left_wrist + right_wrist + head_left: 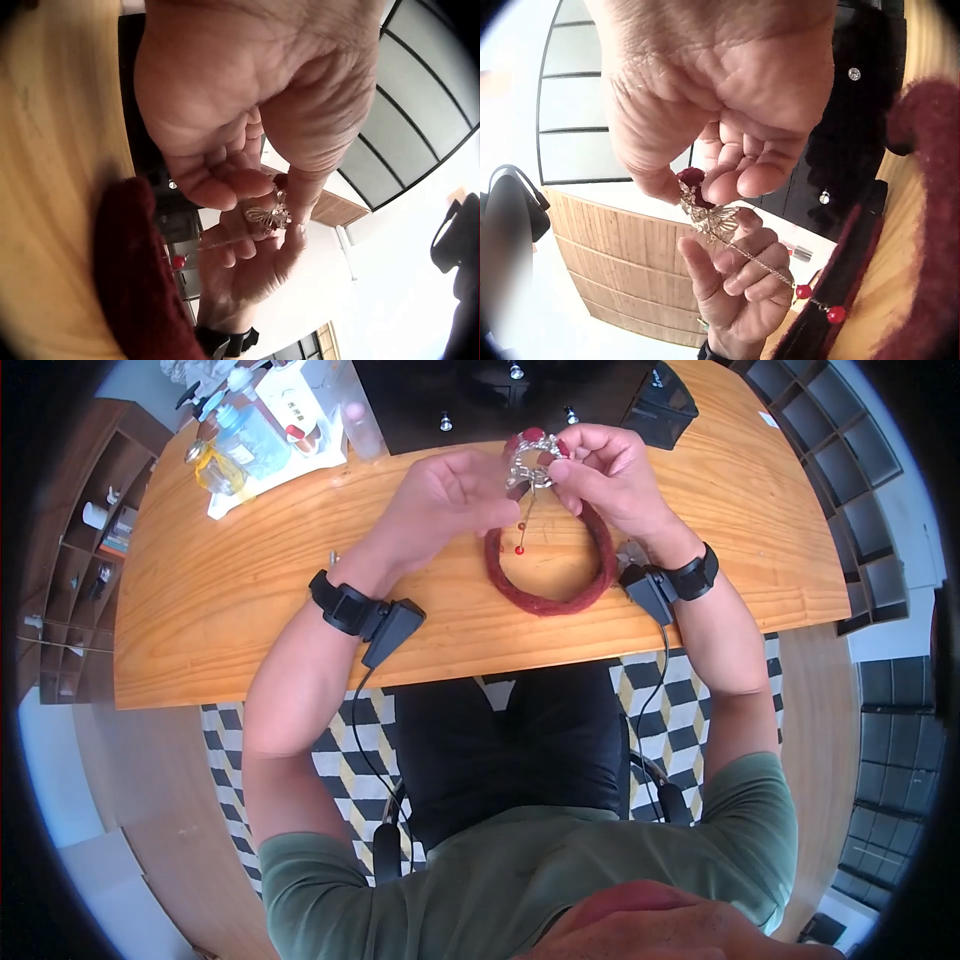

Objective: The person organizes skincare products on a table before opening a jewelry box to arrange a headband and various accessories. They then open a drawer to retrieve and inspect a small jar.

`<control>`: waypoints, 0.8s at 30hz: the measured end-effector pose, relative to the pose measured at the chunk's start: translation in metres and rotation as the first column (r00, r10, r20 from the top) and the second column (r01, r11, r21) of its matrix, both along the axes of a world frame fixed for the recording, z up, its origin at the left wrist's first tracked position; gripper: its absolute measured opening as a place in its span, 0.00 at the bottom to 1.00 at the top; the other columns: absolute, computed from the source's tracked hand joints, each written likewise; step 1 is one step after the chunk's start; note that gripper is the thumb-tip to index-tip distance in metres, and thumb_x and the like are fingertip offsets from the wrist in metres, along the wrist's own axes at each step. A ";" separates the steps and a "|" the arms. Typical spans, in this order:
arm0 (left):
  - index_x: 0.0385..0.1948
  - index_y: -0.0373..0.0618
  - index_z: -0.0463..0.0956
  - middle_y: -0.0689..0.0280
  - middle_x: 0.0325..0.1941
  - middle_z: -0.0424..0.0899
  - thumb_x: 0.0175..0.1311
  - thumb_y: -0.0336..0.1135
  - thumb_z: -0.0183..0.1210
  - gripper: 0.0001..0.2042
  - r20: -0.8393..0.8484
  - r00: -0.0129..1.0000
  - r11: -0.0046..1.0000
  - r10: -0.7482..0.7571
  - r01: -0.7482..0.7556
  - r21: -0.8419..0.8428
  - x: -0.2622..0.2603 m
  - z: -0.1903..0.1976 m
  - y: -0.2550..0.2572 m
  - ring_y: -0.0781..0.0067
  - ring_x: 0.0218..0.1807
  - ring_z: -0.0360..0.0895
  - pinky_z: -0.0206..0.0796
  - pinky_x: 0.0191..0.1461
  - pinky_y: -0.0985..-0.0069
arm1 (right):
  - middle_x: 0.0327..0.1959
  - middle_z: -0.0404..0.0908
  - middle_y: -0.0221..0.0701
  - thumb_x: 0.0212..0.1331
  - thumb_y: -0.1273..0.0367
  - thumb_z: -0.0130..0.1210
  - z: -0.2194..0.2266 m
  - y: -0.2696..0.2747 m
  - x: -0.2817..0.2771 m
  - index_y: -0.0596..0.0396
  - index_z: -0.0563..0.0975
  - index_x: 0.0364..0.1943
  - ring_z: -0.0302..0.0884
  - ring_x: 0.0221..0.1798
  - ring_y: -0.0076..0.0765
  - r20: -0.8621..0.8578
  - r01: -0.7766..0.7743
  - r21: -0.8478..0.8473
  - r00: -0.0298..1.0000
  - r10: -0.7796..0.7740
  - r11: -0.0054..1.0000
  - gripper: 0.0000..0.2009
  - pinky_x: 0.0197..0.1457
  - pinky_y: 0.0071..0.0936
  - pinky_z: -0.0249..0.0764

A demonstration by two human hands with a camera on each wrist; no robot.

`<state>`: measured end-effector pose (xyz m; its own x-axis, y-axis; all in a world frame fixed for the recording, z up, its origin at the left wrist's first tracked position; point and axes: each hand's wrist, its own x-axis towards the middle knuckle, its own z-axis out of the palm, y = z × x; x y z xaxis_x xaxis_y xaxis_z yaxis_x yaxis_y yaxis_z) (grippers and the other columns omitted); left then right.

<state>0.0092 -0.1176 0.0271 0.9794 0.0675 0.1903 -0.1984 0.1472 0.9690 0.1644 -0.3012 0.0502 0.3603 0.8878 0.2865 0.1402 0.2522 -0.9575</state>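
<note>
A metal ornament (530, 460) with dark red flowers is held up over the table, near the black cabinet. My right hand (615, 475) pinches its flowered side between thumb and fingers; the dark red flower (692, 178) shows at those fingertips. My left hand (440, 500) is at the other side, thumb and index finger apart, fingertips right at the ornament's edge. A fan-shaped metal piece (721, 223) faces the left fingers. From it hangs a thin chain (757, 260) with red beads (835, 315). Below lies a fuzzy dark red ring (545, 605) on the wooden table.
At the back left, a white tray (270, 480) carries several bottles (245, 435). A black cabinet (480, 400) with clear knobs stands at the back, beside a black mesh holder (665, 405). A small grey thing (632, 553) lies by the right wrist. Cables hang from both wrist cameras.
</note>
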 end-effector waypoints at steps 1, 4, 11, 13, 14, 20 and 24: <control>0.47 0.41 0.80 0.69 0.36 0.86 0.61 0.30 0.70 0.14 0.001 1.000 1.000 0.000 0.000 0.001 0.001 -0.002 -0.001 0.82 0.36 0.81 0.71 0.39 0.83 | 0.31 0.83 0.24 0.63 0.74 0.64 0.000 0.000 0.000 0.63 0.81 0.40 0.75 0.30 0.11 0.005 -0.009 0.045 1.000 0.009 0.999 0.06 0.30 0.13 0.69; 0.47 0.41 0.81 0.69 0.38 0.86 0.61 0.30 0.70 0.14 0.040 0.999 0.999 -0.002 0.000 0.043 0.002 -0.007 -0.001 0.81 0.37 0.82 0.73 0.39 0.82 | 0.34 0.84 0.26 0.63 0.76 0.63 0.000 0.001 -0.002 0.64 0.80 0.42 0.77 0.33 0.13 0.027 -0.022 0.106 0.999 0.019 0.994 0.07 0.33 0.15 0.73; 0.42 0.40 0.84 0.69 0.32 0.86 0.63 0.30 0.68 0.08 -0.051 0.998 0.997 -0.036 0.039 0.070 -0.001 -0.004 0.003 0.82 0.32 0.82 0.72 0.35 0.82 | 0.36 0.85 0.28 0.63 0.78 0.61 -0.001 0.003 -0.002 0.64 0.79 0.45 0.81 0.36 0.17 0.034 -0.013 0.167 0.999 0.007 0.986 0.09 0.36 0.17 0.76; 0.42 0.40 0.84 0.68 0.31 0.86 0.64 0.31 0.68 0.09 -0.033 0.999 0.997 -0.035 0.037 0.068 -0.001 -0.004 0.003 0.82 0.31 0.82 0.72 0.34 0.83 | 0.36 0.85 0.28 0.62 0.78 0.61 0.000 0.003 -0.003 0.63 0.79 0.45 0.80 0.36 0.17 0.042 0.004 0.156 0.999 -0.011 0.988 0.09 0.35 0.17 0.76; 0.43 0.40 0.84 0.68 0.32 0.87 0.64 0.31 0.68 0.09 -0.018 0.999 0.996 -0.043 0.045 0.079 -0.002 -0.004 0.004 0.82 0.31 0.81 0.71 0.33 0.83 | 0.36 0.85 0.28 0.62 0.77 0.61 0.000 0.003 -0.003 0.63 0.79 0.45 0.80 0.35 0.16 0.049 0.023 0.145 0.998 -0.030 0.989 0.09 0.35 0.17 0.76; 0.45 0.39 0.84 0.64 0.37 0.88 0.68 0.34 0.64 0.10 0.007 0.995 0.995 -0.095 0.095 0.018 0.000 -0.004 0.004 0.85 0.25 0.74 0.65 0.29 0.84 | 0.34 0.85 0.28 0.61 0.76 0.62 0.000 0.003 -0.003 0.62 0.80 0.45 0.80 0.33 0.16 0.087 0.059 0.139 0.994 -0.072 0.989 0.09 0.34 0.16 0.75; 0.45 0.38 0.84 0.62 0.39 0.89 0.70 0.36 0.62 0.11 -0.007 0.997 0.997 -0.079 0.079 -0.008 -0.001 -0.002 0.002 0.85 0.23 0.70 0.64 0.29 0.83 | 0.33 0.85 0.28 0.62 0.75 0.62 -0.004 0.003 0.002 0.62 0.80 0.45 0.80 0.32 0.16 0.128 0.062 0.139 0.989 -0.080 0.988 0.09 0.34 0.16 0.75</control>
<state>0.0085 -0.1153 0.0253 0.9831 -0.0083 0.1828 -0.1788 0.1693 0.9692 0.1661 -0.2977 0.0465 0.3722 0.8114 0.4506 0.2857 0.3617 -0.8874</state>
